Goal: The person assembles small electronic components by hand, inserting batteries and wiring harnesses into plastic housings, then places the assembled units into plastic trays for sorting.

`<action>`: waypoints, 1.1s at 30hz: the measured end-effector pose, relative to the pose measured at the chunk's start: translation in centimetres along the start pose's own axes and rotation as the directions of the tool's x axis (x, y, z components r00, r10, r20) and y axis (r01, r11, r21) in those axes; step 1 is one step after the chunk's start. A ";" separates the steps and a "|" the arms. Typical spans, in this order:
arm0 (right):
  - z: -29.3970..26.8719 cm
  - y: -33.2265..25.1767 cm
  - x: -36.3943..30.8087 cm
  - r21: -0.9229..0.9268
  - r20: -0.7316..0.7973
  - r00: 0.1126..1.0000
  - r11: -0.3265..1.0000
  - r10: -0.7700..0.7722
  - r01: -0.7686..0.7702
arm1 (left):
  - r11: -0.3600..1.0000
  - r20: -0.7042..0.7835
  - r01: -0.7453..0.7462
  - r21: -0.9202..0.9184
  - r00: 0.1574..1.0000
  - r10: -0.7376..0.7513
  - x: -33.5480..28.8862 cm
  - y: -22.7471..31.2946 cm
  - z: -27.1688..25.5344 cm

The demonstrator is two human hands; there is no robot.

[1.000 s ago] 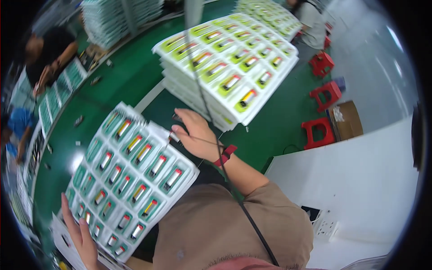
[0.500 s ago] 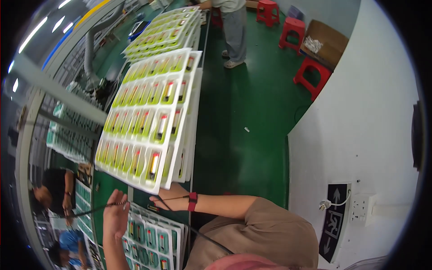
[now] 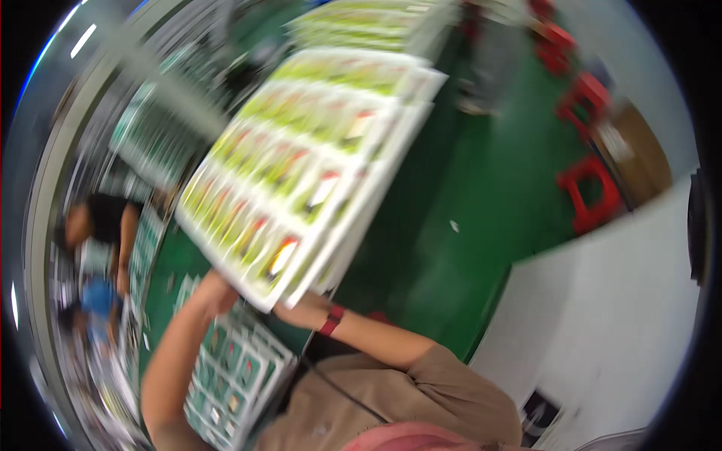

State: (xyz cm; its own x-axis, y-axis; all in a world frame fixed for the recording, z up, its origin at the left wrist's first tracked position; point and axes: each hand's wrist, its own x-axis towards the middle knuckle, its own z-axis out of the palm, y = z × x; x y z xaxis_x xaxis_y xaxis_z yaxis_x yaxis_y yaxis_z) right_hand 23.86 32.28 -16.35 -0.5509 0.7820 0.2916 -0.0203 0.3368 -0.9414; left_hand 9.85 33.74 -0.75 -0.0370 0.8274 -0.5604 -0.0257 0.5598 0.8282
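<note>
A stack of white plastic trays [image 3: 297, 214] fills the middle, its yellow-green compartments holding small slim pieces with red ends. Up against the near edge of this stack is my left hand [image 3: 217, 293], its fingers hidden by the tray and blurred. My right hand [image 3: 302, 310] is at the near right corner, also with its fingers out of sight under the edge. A red band [image 3: 332, 321] circles my right wrist. Below my hands lies another stack of white trays with teal compartments [image 3: 239, 361], holding similar small pieces.
Further yellow-green tray stacks [image 3: 368, 26] stand beyond. A person in grey trousers [image 3: 492, 64] stands past them. Red stools [image 3: 590, 192] and a cardboard box [image 3: 634, 150] line the right wall. Two co-workers [image 3: 105, 225] sit at the left. A black cord [image 3: 342, 395] crosses my shirt.
My left hand has gone from raised and apart, beside the near tray edge, to touching that edge. The whole view has swung, and the tray stack appears tilted further right.
</note>
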 end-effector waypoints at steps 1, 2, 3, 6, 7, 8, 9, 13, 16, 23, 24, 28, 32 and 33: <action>-0.4 0.2 0.2 -0.122 0.059 0.984 0.977 -0.167 0.173 | 1.000 0.081 -0.029 0.007 0.996 0.028 1.1 -1.4 -2.2; -1.7 -0.4 -0.2 -0.065 0.025 0.988 0.986 -0.155 0.156 | 0.999 0.086 -0.045 0.006 0.995 0.044 0.6 -0.8 -1.6; -2.9 -0.2 -0.4 -0.456 0.085 0.950 0.837 -0.299 0.304 | 0.991 0.057 -0.023 0.134 0.998 0.016 0.8 -0.3 -0.8; -3.6 -0.8 0.2 -0.354 -0.022 0.996 0.933 -0.081 0.068 | 0.807 0.067 -0.102 0.582 0.995 0.077 -1.0 0.9 -1.3; -3.5 -0.6 0.8 -0.417 -0.042 0.998 0.909 -0.050 0.028 | 0.734 0.077 -0.108 0.670 0.994 0.076 -3.1 2.0 -1.5; -3.3 -1.0 1.1 -0.401 0.002 0.998 0.914 -0.066 0.061 | 0.717 0.101 -0.127 0.685 0.992 0.080 -5.0 1.2 -2.9; -3.1 -1.8 1.3 -0.385 0.034 0.996 0.919 -0.081 0.087 | 0.693 0.133 -0.152 0.705 0.988 0.081 -7.0 0.6 -4.1; -0.9 -3.3 1.5 -0.279 0.133 0.968 0.930 -0.211 0.241 | 0.679 -0.056 -0.141 0.721 0.964 0.259 -17.7 -2.6 -6.8; 0.5 -6.6 2.7 -0.141 0.228 0.954 0.963 -0.196 0.231 | 0.675 -0.365 -0.249 0.695 0.686 0.629 -22.9 -6.3 -9.5; 4.8 -10.4 4.3 0.265 0.443 0.895 0.961 -0.042 -0.086 | 0.856 -0.831 0.167 0.490 0.385 0.401 -33.8 -19.5 -17.6; 5.3 -10.7 4.3 0.235 0.464 0.884 0.969 -0.047 -0.072 | 0.897 -0.881 0.183 0.401 0.344 0.324 -35.0 -21.9 -19.0; 6.6 -11.1 4.0 0.345 0.499 0.863 0.896 0.077 -0.279 | 0.957 -0.916 0.189 0.221 0.378 0.136 -36.6 -26.1 -21.3; 7.2 -11.2 3.8 0.400 0.474 0.880 0.881 0.037 -0.252 | 0.950 -0.861 0.197 0.244 0.494 0.119 -36.1 -26.3 -20.9; 7.3 -11.4 3.6 0.394 0.446 0.894 0.886 0.049 -0.245 | 0.942 -0.854 0.208 0.262 0.506 0.126 -36.3 -26.5 -20.5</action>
State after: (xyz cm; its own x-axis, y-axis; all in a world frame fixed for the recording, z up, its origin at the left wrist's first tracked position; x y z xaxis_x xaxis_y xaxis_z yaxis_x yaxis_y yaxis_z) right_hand 15.99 27.42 -5.82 -0.8652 0.4817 0.1391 -0.2115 -0.0992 -0.9723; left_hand -8.59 -12.08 -2.34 -0.8746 0.4502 -0.1798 0.2297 0.7115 0.6641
